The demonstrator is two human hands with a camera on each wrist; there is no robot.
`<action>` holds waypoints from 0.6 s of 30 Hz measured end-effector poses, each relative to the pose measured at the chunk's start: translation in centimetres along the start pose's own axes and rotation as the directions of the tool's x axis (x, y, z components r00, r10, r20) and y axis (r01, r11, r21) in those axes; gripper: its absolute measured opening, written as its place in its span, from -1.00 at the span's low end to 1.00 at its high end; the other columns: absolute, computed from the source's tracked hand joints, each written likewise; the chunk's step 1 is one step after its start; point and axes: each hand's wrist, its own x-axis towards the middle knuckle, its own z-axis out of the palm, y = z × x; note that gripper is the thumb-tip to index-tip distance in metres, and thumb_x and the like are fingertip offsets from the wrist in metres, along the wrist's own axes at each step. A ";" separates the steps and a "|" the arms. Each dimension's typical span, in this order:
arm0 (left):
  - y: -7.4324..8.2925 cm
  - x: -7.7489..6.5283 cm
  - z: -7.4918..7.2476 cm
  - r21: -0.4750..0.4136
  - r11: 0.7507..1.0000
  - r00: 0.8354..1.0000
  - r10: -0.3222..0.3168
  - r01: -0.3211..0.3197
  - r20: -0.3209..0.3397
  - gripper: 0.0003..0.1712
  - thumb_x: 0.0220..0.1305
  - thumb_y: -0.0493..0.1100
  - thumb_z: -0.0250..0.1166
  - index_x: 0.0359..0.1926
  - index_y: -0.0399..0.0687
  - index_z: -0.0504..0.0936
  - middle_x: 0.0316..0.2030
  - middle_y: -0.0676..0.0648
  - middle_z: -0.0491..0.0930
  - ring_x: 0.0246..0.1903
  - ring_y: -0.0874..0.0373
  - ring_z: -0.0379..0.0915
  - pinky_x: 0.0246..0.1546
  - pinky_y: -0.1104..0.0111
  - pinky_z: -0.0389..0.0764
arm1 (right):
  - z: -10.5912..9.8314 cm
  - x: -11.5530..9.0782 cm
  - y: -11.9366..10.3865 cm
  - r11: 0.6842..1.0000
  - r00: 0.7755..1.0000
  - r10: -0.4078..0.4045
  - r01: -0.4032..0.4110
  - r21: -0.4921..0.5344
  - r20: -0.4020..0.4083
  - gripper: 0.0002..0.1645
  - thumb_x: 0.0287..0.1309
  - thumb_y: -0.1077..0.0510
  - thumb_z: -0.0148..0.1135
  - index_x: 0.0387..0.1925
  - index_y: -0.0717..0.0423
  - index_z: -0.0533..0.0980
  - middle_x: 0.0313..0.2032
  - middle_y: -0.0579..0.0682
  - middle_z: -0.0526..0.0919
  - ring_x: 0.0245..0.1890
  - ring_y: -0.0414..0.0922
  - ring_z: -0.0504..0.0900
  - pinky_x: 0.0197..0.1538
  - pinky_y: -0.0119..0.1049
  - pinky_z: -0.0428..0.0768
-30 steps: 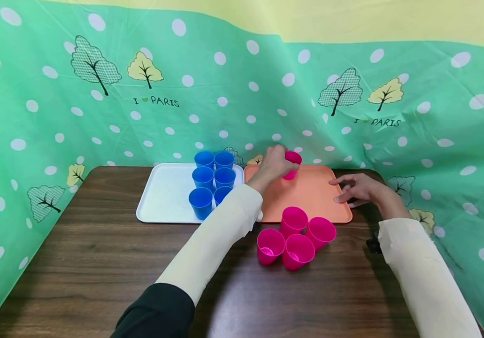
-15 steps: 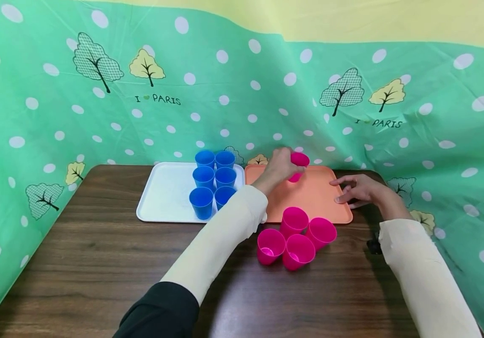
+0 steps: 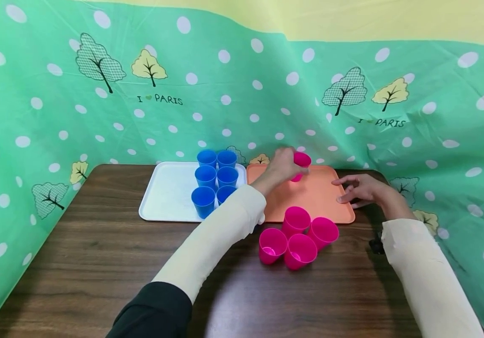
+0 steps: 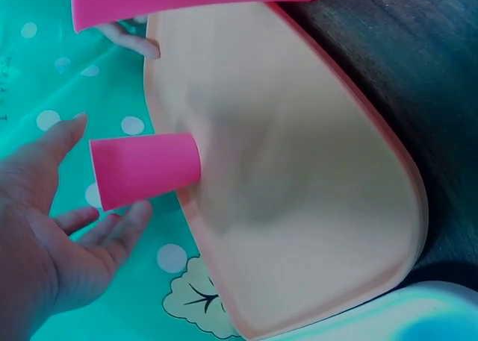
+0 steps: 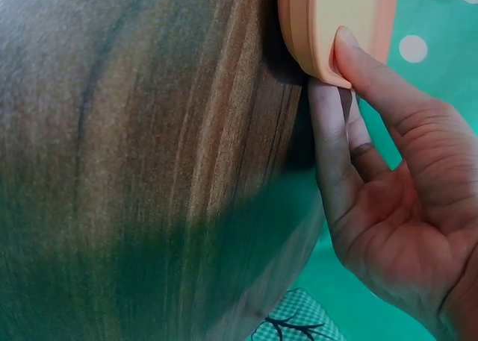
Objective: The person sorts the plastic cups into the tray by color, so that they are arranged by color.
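A pink cup (image 3: 303, 159) stands upright on the far part of the orange tray (image 3: 314, 196). My left hand (image 3: 283, 164) is beside it; in the left wrist view the thumb stands apart from the cup and fingertips lie right at its rim. At the tray's right edge, my right hand (image 3: 362, 190) pinches the rim, as the right wrist view also shows. Several more pink cups (image 3: 301, 252) are grouped upright in front of the tray. Parts of the left hand's fingers are hidden behind the cup in the head view.
On the left, a white tray (image 3: 166, 192) adjoins the orange one and bears two columns of blue cups (image 3: 203, 203); my left sleeve overlaps some of them. A green patterned curtain (image 3: 225, 108) hangs directly behind the wooden table (image 3: 119, 267).
My left hand has shifted slightly to the right along with the pink cup, then its fingers have loosened around it. The right hand has kept its place at the tray edge.
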 end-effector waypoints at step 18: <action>-0.1 -2.7 -1.6 0.139 0.990 1.000 0.028 -0.027 -0.006 -0.08 0.33 0.29 0.61 0.53 0.00 0.51 0.31 -0.04 0.48 0.31 0.04 0.45 0.09 0.26 0.76 | 0.0 0.2 0.1 1.000 1.000 0.000 0.000 -0.008 0.006 -0.01 0.42 0.08 0.60 0.69 0.21 0.32 -0.24 -0.04 0.53 -0.18 -0.05 0.68 0.00 -0.08 0.93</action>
